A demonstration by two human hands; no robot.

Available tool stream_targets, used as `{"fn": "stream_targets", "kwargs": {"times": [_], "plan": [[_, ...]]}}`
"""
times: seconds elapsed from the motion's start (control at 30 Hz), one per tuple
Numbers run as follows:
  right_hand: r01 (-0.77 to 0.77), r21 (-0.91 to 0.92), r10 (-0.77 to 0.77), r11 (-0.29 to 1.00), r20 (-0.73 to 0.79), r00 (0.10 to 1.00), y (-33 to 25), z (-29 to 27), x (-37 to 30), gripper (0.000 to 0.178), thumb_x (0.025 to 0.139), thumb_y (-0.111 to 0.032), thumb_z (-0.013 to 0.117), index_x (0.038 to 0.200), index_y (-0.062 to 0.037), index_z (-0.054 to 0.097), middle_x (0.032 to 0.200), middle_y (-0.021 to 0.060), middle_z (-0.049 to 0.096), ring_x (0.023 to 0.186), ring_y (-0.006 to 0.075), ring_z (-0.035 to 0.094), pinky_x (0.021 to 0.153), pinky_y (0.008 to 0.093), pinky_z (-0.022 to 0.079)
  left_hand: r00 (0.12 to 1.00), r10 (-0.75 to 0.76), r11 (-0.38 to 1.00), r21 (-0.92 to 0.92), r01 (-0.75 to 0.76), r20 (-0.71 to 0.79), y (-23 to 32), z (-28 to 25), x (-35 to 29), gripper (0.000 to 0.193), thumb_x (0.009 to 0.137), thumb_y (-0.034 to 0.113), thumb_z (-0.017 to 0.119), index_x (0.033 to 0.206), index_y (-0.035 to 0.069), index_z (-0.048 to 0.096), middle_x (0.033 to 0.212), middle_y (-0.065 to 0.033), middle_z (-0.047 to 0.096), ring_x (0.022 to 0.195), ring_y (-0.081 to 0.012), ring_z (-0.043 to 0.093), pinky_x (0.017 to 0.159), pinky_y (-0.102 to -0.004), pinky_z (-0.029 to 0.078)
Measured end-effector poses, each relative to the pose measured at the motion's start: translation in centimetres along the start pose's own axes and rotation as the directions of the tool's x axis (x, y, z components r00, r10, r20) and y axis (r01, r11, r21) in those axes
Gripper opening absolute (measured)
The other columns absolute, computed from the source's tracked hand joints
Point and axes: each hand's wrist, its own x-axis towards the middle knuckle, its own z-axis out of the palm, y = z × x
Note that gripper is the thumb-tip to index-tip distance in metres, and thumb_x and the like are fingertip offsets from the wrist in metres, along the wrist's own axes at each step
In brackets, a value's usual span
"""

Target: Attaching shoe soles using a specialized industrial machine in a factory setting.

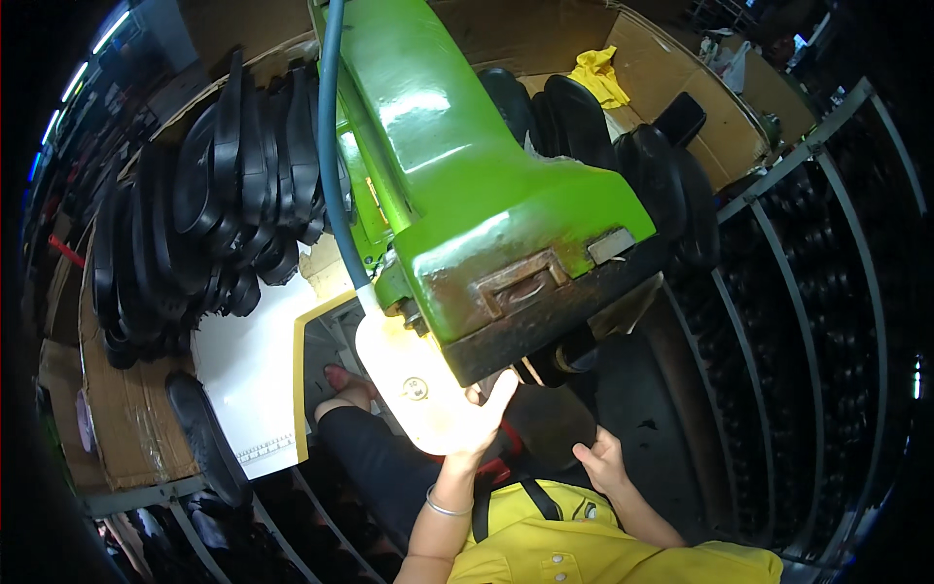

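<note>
A dark, rounded piece that looks like a black shoe sole (551, 420) is held between my two hands, beneath the head of a green machine (516, 243). My left hand (484, 420) grips its left end, thumb raised close to the machine's dark lower edge; glare and the lamp partly hide the fingers. On the piece's right edge, my right hand (605, 461) is closed with the thumb on the near side and the other fingers mostly hidden. A glowing white lamp (413, 389) hangs just left of the machine head, beside my left hand.
Black shoe soles (209, 185) stand packed in a cardboard box at the left, with others (574, 117) behind the machine. A blue-grey hose (329, 146) runs down to the lamp. A yellow cloth (600, 76) lies at the back. Metal racks (769, 243) line the right side.
</note>
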Motion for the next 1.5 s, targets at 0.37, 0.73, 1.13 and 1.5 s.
{"fn": "stream_targets", "kwargs": {"times": [0.37,0.73,1.13,1.5], "plan": [[0.340,-0.155,-0.371,0.928,-0.279,0.886,-7.3,-0.5,0.7,0.034,0.071,0.003,0.067,0.103,0.0038,0.056,0.099,0.0094,0.062,0.090,0.0161,0.058,0.084,0.0285,0.046,0.960,0.273,0.941,0.223,-0.254,-0.059,-3.2,-1.8,-0.4,0.034,0.074,-0.006,0.070,0.106,-0.004,0.060,0.094,-0.0039,0.065,0.067,-0.0015,0.053,0.049,-0.0134,0.039],[0.522,-0.411,-0.631,0.747,-0.192,0.752,-17.3,0.5,9.7,0.031,0.075,-0.004,0.066,0.105,-0.0011,0.057,0.100,0.0067,0.056,0.094,0.0150,0.054,0.084,0.0259,0.043,0.929,0.354,0.828,0.427,-0.363,0.105,-2.6,-1.7,-0.4,0.034,0.077,-0.003,0.069,0.109,-0.005,0.059,0.098,-0.0064,0.065,0.087,-0.0126,0.059,0.080,-0.0259,0.048],[0.418,-0.005,-0.417,0.909,-0.073,0.906,-17.6,7.1,12.6,0.029,0.077,0.000,0.067,0.103,-0.0039,0.055,0.093,0.0059,0.061,0.084,0.0120,0.059,0.076,0.0251,0.048,0.866,0.499,0.860,0.137,-0.491,-0.025,1.5,-4.3,-1.8,0.026,0.079,0.002,0.061,0.104,-0.007,0.060,0.099,-0.0131,0.065,0.087,-0.0197,0.064,0.080,-0.0313,0.051],[0.459,0.052,-0.448,0.887,-0.143,0.883,-19.7,5.3,14.3,0.024,0.076,0.002,0.066,0.094,-0.0049,0.052,0.088,0.0058,0.062,0.080,0.0143,0.061,0.074,0.0265,0.051,0.988,0.151,0.988,-0.024,-0.150,0.027,-4.5,-2.9,-1.4,0.046,0.077,0.003,0.074,0.117,0.000,0.051,0.101,-0.0056,0.057,0.089,-0.0130,0.054,0.079,-0.0275,0.046]]}}
